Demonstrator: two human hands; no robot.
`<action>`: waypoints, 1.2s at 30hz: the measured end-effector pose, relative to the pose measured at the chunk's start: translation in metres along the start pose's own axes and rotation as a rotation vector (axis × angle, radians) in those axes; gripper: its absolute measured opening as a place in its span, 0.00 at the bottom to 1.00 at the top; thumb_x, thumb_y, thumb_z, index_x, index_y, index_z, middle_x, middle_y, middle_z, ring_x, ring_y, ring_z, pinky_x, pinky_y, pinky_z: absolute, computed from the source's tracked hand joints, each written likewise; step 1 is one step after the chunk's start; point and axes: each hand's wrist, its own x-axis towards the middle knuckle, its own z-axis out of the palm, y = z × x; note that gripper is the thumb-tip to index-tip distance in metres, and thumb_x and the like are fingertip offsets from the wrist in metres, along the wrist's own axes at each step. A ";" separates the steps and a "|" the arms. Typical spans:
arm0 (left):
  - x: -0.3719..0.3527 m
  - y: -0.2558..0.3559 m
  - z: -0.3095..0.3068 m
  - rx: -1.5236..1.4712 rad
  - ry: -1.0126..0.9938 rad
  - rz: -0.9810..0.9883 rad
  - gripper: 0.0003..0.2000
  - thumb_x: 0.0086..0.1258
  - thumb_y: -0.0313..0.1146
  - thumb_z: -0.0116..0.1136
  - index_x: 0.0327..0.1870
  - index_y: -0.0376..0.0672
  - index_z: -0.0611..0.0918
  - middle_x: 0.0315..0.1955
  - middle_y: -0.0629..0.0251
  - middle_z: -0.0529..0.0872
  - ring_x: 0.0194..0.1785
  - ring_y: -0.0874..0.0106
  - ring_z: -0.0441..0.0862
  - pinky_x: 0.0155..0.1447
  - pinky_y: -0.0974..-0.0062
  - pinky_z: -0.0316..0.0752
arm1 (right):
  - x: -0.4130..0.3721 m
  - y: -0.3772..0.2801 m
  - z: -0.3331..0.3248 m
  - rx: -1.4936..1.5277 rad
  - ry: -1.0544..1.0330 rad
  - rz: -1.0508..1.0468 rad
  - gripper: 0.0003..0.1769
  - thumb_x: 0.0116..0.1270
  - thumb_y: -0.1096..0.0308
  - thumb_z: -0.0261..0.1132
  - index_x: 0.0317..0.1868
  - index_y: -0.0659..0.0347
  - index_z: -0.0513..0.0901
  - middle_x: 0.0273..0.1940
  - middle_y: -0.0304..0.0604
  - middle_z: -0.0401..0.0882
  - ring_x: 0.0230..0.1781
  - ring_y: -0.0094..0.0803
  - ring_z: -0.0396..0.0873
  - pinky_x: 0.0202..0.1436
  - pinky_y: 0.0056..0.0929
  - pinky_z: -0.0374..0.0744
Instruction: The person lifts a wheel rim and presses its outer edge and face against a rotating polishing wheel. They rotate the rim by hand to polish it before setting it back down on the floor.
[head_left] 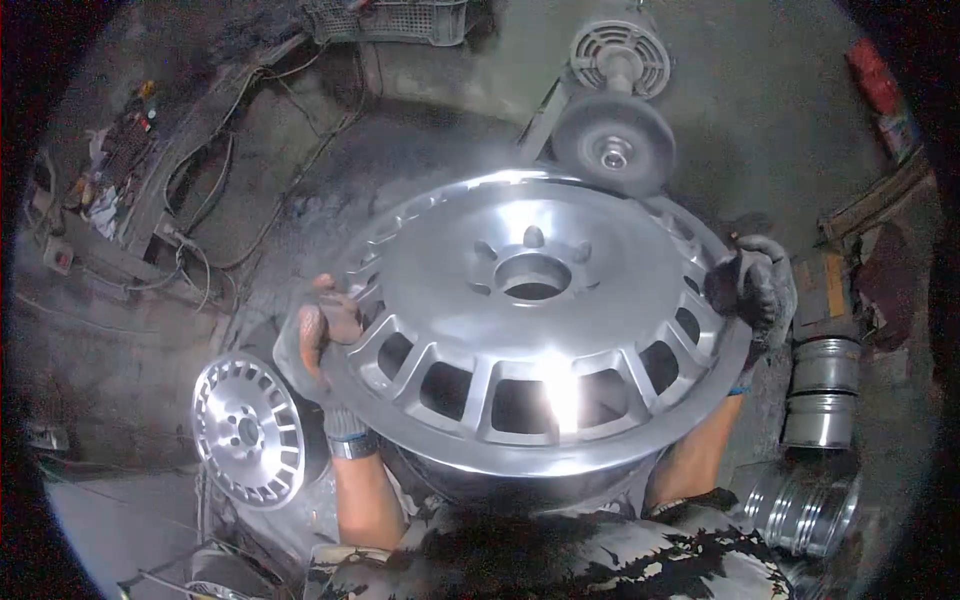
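A large silver alloy wheel rim fills the middle of the view, tilted with its slotted face up. At its left edge, my left hand is closed round the lip, in a grey glove with fingertips showing. My right hand, in a dirty, darkened glove, grips the opposite edge. The rim's far edge is right at a round buffing wheel, which looks blurred as if spinning. Behind that sits its motor. Bright glare lies on the rim's near slots.
Another slotted wheel rim leans at the lower left. Several shiny rim barrels are stacked on the right. Cables hang along the left side. A grey plastic crate sits at the back, and a cardboard piece stands at right.
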 end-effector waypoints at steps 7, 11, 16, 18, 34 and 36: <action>0.004 0.001 -0.007 0.116 -0.025 0.129 0.21 0.80 0.38 0.50 0.49 0.21 0.82 0.39 0.53 0.86 0.43 0.68 0.83 0.56 0.72 0.79 | 0.017 0.024 0.006 0.057 -0.039 0.043 0.25 0.69 0.47 0.69 0.48 0.63 0.86 0.34 0.36 0.85 0.30 0.22 0.80 0.36 0.26 0.78; 0.002 0.014 0.005 0.066 0.031 0.019 0.20 0.79 0.37 0.53 0.52 0.22 0.81 0.42 0.51 0.86 0.45 0.66 0.84 0.55 0.71 0.81 | 0.028 0.030 0.013 -0.108 -0.025 -0.161 0.23 0.72 0.57 0.68 0.55 0.70 0.81 0.34 0.39 0.83 0.32 0.22 0.80 0.36 0.21 0.78; 0.006 0.003 -0.002 0.138 0.100 0.045 0.19 0.78 0.36 0.54 0.54 0.22 0.81 0.43 0.50 0.86 0.44 0.65 0.85 0.58 0.70 0.82 | 0.032 0.024 0.031 0.076 -0.057 -0.065 0.21 0.71 0.58 0.68 0.52 0.70 0.83 0.34 0.38 0.83 0.32 0.23 0.80 0.36 0.21 0.78; 0.010 0.003 -0.001 0.110 0.120 0.037 0.17 0.77 0.35 0.54 0.48 0.24 0.82 0.38 0.52 0.86 0.40 0.67 0.84 0.59 0.69 0.81 | 0.036 0.034 0.027 0.121 -0.075 -0.058 0.22 0.71 0.57 0.69 0.53 0.70 0.83 0.34 0.37 0.83 0.32 0.23 0.80 0.36 0.21 0.77; 0.006 -0.001 0.031 0.420 -0.032 0.390 0.15 0.71 0.38 0.61 0.33 0.32 0.83 0.30 0.56 0.87 0.36 0.65 0.85 0.63 0.56 0.80 | 0.007 0.014 -0.008 0.005 0.007 -0.013 0.31 0.70 0.45 0.70 0.53 0.69 0.83 0.38 0.42 0.85 0.33 0.26 0.81 0.37 0.24 0.80; 0.005 -0.001 0.037 0.419 0.035 0.394 0.14 0.70 0.35 0.60 0.26 0.33 0.84 0.25 0.58 0.87 0.32 0.66 0.86 0.63 0.55 0.81 | 0.007 0.012 -0.004 0.023 0.046 0.007 0.33 0.68 0.43 0.71 0.52 0.70 0.83 0.35 0.42 0.86 0.29 0.25 0.81 0.32 0.23 0.78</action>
